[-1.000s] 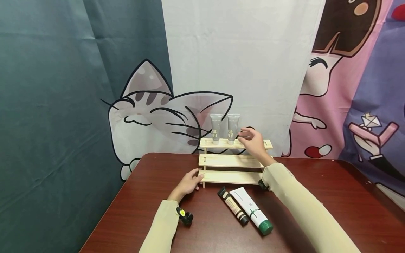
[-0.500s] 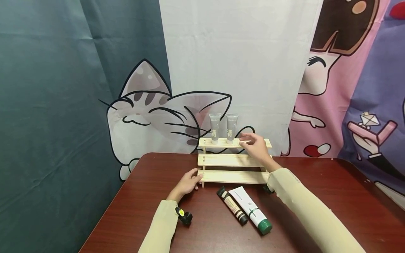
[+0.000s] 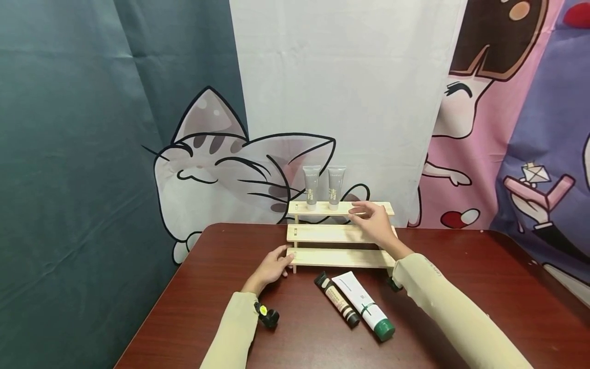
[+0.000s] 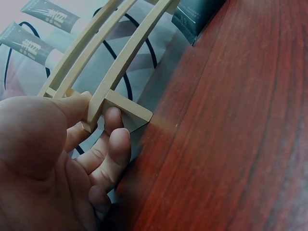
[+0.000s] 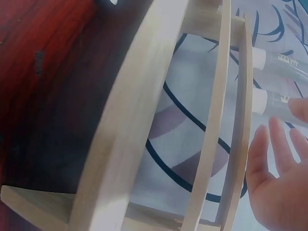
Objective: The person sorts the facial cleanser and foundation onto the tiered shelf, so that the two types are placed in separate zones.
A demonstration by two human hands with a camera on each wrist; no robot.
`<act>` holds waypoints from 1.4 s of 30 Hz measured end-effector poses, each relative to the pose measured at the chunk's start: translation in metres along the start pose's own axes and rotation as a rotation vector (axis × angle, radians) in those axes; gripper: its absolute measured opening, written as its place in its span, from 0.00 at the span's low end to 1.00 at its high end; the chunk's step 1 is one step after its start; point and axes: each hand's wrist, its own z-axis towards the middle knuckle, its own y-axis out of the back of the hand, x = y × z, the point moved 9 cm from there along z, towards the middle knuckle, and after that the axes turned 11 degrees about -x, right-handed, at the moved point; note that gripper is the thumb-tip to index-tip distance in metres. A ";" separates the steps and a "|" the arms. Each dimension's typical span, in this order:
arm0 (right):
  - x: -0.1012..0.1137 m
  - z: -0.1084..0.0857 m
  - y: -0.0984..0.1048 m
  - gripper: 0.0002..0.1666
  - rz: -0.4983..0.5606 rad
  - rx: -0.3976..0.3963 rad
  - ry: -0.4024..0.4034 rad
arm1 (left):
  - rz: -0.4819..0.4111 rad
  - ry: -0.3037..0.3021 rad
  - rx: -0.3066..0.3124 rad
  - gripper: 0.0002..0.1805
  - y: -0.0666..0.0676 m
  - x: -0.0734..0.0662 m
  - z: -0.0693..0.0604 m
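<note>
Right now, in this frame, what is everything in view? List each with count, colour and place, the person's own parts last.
wooden rack: 1, pale wood, three-tiered, on the table
grey tubes: 2, grey with white caps, standing cap-down on the top shelf's left half
black tube: 1, black with cream label, lying before the rack
white tube: 1, white with green cap, lying right of the black tube
table: 1, red-brown, under the rack
backdrop: grey-green, white, pink and purple cartoon print, behind the table
wrist cameras: 2, black, one per wrist
sleeves: 2, cream, on both arms
left grip: 1, bare hand, holding the lowest shelf's left end
right grip: 1, bare hand, by the top shelf, holding nothing
</note>
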 end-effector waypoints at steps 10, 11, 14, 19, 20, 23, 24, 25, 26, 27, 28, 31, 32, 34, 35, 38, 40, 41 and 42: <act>-0.001 -0.014 -0.002 0.20 0.012 0.016 -0.008 | 0.008 0.003 0.001 0.30 0.001 -0.002 -0.001; -0.001 -0.015 -0.002 0.20 0.009 0.016 -0.009 | 0.007 0.004 0.001 0.30 0.001 -0.002 -0.002; -0.001 -0.018 -0.001 0.18 0.004 0.018 -0.015 | 0.011 0.003 0.001 0.29 0.000 -0.001 -0.002; 0.001 -0.024 0.000 0.18 -0.005 0.042 -0.018 | 0.006 0.001 0.001 0.29 0.000 0.000 -0.002; 0.001 -0.026 0.001 0.17 -0.002 0.048 -0.026 | 0.005 0.002 0.001 0.29 0.000 0.000 -0.002; 0.001 -0.032 0.004 0.16 -0.001 0.055 -0.054 | 0.007 0.005 0.007 0.29 0.000 0.000 -0.002; 0.000 -0.034 0.005 0.16 -0.002 0.057 -0.069 | 0.009 0.000 0.008 0.29 0.000 -0.001 -0.002; 0.001 -0.036 0.006 0.16 -0.003 0.060 -0.076 | 0.009 -0.001 0.007 0.29 0.000 -0.001 -0.002; 0.001 -0.038 0.006 0.16 -0.011 0.062 -0.077 | 0.010 -0.001 0.005 0.29 0.001 -0.001 -0.002; 0.001 -0.039 0.007 0.17 -0.018 0.066 -0.074 | 0.012 -0.002 0.003 0.29 0.001 -0.002 -0.002; 0.001 -0.041 0.007 0.17 -0.021 0.068 -0.074 | 0.012 -0.005 0.000 0.29 0.001 -0.002 -0.002; 0.002 -0.045 0.008 0.19 0.000 0.080 -0.068 | 0.015 -0.011 -0.002 0.28 0.002 -0.003 -0.002; 0.002 -0.046 0.009 0.19 0.010 0.081 -0.073 | 0.017 -0.011 0.000 0.28 0.001 -0.003 -0.002; 0.002 -0.049 0.009 0.19 0.019 0.090 -0.075 | 0.019 -0.020 0.003 0.28 0.001 -0.003 -0.002; 0.002 -0.051 0.009 0.19 0.022 0.094 -0.078 | 0.018 -0.022 0.005 0.28 0.001 -0.002 -0.002; 0.001 -0.056 0.010 0.19 0.010 0.097 -0.078 | 0.018 -0.018 0.003 0.27 0.000 -0.001 -0.002; 0.001 -0.058 0.011 0.19 0.002 0.089 -0.073 | 0.022 -0.023 0.004 0.28 0.000 -0.001 -0.002; 0.002 -0.060 0.012 0.19 -0.006 0.085 -0.068 | 0.022 -0.014 0.005 0.28 0.000 -0.001 -0.002; 0.002 -0.061 0.013 0.19 -0.014 0.080 -0.063 | 0.024 -0.011 0.005 0.29 0.000 -0.001 -0.001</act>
